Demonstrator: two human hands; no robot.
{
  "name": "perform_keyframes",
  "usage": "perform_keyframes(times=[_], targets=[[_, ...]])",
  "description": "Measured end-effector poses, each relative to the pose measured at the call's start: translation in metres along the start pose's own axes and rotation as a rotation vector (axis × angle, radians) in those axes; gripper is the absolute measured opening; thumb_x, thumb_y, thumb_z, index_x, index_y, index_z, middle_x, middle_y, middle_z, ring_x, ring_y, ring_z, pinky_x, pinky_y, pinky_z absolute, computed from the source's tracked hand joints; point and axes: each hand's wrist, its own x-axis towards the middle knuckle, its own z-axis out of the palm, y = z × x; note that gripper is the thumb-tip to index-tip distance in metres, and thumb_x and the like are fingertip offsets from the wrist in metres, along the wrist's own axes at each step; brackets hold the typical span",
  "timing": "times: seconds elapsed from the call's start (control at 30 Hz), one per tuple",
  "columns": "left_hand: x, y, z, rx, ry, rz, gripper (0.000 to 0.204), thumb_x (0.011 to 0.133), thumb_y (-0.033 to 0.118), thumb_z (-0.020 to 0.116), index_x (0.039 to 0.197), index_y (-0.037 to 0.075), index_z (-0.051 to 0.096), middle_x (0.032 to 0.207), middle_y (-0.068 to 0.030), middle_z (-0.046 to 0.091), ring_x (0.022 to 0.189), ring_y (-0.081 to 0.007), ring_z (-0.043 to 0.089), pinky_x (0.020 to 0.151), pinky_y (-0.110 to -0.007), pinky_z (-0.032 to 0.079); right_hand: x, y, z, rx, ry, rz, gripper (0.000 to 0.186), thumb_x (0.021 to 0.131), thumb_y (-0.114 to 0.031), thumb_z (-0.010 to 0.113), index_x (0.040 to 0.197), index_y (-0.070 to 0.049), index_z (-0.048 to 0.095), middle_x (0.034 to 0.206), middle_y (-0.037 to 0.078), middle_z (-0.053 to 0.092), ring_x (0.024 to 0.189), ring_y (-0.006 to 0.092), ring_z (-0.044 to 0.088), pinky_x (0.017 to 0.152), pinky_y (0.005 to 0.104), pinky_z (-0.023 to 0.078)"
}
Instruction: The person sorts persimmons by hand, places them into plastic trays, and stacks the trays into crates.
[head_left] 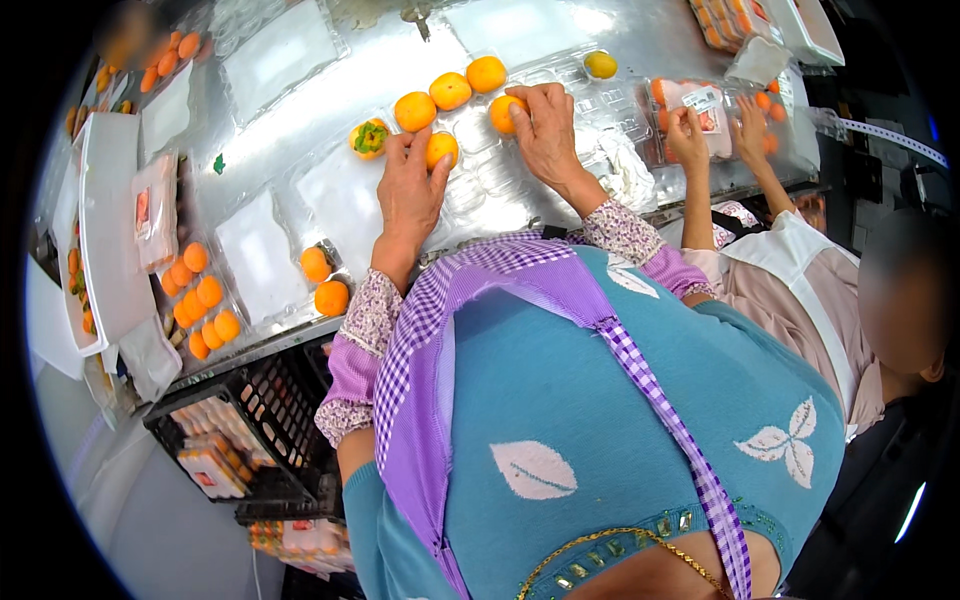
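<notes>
1. Step in hand, as I judge it from the head view: setting out orange fruit singly on the metal table (213, 140); each hand manages one piece.
2. Left hand (408, 190): I see thumb and fingers closed about the left-held fruit (442, 151); whether it rests on the surface beneath or is slightly raised, I cannot tell.
3. Right hand (548, 132): thumb and forefinger grasp the right-held fruit (506, 115) at its right side; I cannot tell whether it bears on the surface below.
4. Position of the fruit: both held pieces lie just nearer the wearer than a slanting row of three fruit (450, 91); a fruit with a green calyx (369, 139) sits at the row's left end; a yellow fruit (600, 65) stands well apart, to the right.
5. Next move, as I judge it: it calls for steady placement without nudging the row; then an even parting of thumb and fingers, lest a round piece roll.
</notes>
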Motion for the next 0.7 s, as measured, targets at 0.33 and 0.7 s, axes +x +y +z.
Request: perform_keyframes(times=[0.33,0.7], targets=[[-0.032,0.004,-0.053,-0.113,0.182,-0.06,0.04,0.086,0.018,0.064,0.123,0.006,0.054,0.117,-0.012,0.049,0.075,-0.0182,0.056,0.07,-0.031,0.049,-0.009,0.003,-0.001,0.143,-0.019,0.047,0.035,0.091,-0.017,0.058,0.124,-0.005,0.054,0.106,0.014,0.047,0.09,0.023,0.05,0.073,0.0313,0.047],[-0.098,-0.04,-0.093,0.017,0.437,-0.299,0.031,0.084,0.01,0.064,0.114,0.004,0.06,0.111,-0.0132,0.052,0.081,-0.0224,0.056,0.069,-0.033,0.05,-0.003,0.004,-0.006,0.087,-0.1,0.032,0.035,0.092,-0.016,0.058,0.125,-0.004,0.052,0.103,0.012,0.046,0.075,0.0156,0.049,0.068,0.0273,0.047]])
